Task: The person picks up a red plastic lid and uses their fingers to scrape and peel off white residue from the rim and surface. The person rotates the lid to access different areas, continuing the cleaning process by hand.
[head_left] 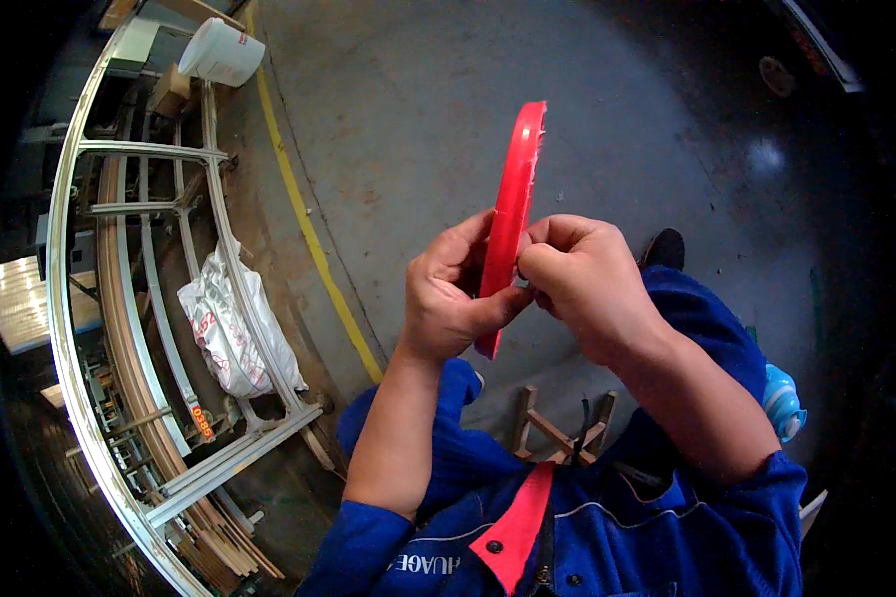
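From my remote feed, a thin, glossy red piece (512,199), perhaps a disc edge-on, sits clasped in the curled left hand (446,298); the right hand (589,279) bunches beside it, grip hidden. Left of the piece: metal rack (154,151), crumpled white sack (231,333), smooth bucket (222,54).

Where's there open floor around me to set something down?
Past the held red object, the grey floor right of the yellow line is mostly bare. Crowded: left, with the metal rack, white sack and white bucket; closer in, the wooden stand.
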`<state>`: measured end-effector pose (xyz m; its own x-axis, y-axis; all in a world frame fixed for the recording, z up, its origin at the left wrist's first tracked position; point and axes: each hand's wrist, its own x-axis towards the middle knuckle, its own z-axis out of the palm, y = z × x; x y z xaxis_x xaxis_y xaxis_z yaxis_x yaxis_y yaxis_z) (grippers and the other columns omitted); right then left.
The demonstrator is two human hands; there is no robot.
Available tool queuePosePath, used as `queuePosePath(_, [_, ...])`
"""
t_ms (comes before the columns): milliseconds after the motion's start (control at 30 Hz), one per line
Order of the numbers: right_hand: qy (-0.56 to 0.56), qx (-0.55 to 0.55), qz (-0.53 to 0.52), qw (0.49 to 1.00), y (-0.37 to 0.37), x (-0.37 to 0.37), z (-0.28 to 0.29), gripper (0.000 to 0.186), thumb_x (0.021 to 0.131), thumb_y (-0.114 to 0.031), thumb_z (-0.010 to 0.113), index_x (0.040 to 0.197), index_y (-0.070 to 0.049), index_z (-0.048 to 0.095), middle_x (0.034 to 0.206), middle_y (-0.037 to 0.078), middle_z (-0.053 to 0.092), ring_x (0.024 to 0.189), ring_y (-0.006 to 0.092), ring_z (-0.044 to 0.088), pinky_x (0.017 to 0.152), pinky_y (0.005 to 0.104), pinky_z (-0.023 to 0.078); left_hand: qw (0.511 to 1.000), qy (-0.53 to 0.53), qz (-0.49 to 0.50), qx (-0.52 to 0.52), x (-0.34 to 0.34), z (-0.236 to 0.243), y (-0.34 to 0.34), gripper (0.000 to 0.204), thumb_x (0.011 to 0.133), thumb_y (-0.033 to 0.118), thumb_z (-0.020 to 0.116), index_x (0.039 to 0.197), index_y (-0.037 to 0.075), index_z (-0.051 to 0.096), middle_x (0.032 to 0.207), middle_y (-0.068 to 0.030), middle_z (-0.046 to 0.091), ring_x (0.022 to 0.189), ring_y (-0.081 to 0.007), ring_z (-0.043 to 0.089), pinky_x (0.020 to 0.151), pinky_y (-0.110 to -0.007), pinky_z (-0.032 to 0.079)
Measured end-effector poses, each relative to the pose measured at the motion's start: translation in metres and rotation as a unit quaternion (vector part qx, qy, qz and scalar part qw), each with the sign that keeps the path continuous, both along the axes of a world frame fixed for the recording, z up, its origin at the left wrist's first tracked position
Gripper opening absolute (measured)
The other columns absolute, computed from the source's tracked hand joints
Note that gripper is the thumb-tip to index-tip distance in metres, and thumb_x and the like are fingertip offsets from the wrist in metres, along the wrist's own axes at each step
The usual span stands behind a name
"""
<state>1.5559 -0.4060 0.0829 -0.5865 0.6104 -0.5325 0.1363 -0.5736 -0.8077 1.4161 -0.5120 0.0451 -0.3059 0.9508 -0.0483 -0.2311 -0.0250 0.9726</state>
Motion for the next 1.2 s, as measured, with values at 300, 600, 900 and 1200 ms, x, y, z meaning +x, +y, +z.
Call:
queuePosePath(300, [0.014, 0.066, 0.041, 0.997, -0.004, 0.000, -0.002, 0.013, 0.086, -0.008, 0.064, 0.079, 0.001, 0.069, 0.069, 0.002, 0.065, 0.066, 0.0072, 0.057, 0.058, 0.0283, 0.046, 0.998, -0.054, 0.037, 0.011, 0.001, 0.001, -0.001, 0.083, 0.078, 0.017, 0.092, 0.146, -0.007, 0.051, 0.126, -0.0131, 0.070, 0.112, -0.0192, 0.069, 0.100, -0.036, 0.057])
queuePosePath(600, [0.042, 0.129, 0.079, 0.988, -0.003, 0.001, 0.001, 0.013, 0.087, -0.008, 0.063, 0.082, 0.002, 0.070, 0.069, 0.002, 0.066, 0.066, 0.0072, 0.059, 0.060, 0.0281, 0.049, 0.993, -0.106, 0.035, 0.024, -0.003, -0.003, -0.005, 0.088, 0.077, 0.030, 0.093, 0.144, -0.008, 0.052, 0.129, -0.0137, 0.069, 0.116, -0.0203, 0.068, 0.104, -0.036, 0.053])
queuePosePath(900, [0.074, 0.135, 0.069, 0.986, -0.006, 0.001, 0.000, 0.014, 0.088, -0.008, 0.063, 0.083, 0.002, 0.071, 0.069, 0.003, 0.066, 0.066, 0.0086, 0.061, 0.060, 0.0290, 0.050, 0.991, -0.123, 0.047, 0.016, -0.004, -0.006, -0.006, 0.090, 0.076, 0.034, 0.095, 0.144, -0.007, 0.053, 0.131, -0.0144, 0.069, 0.117, -0.0213, 0.068, 0.104, -0.036, 0.053])
queuePosePath(1200, [0.082, 0.161, 0.076, 0.980, -0.007, 0.004, -0.003, 0.015, 0.086, -0.009, 0.062, 0.083, 0.003, 0.071, 0.068, 0.008, 0.067, 0.065, 0.0114, 0.063, 0.059, 0.0318, 0.051, 0.990, -0.131, 0.052, 0.021, -0.004, -0.006, -0.006, 0.087, 0.076, 0.032, 0.095, 0.143, -0.005, 0.054, 0.132, -0.0163, 0.068, 0.118, -0.0231, 0.068, 0.105, -0.039, 0.054])
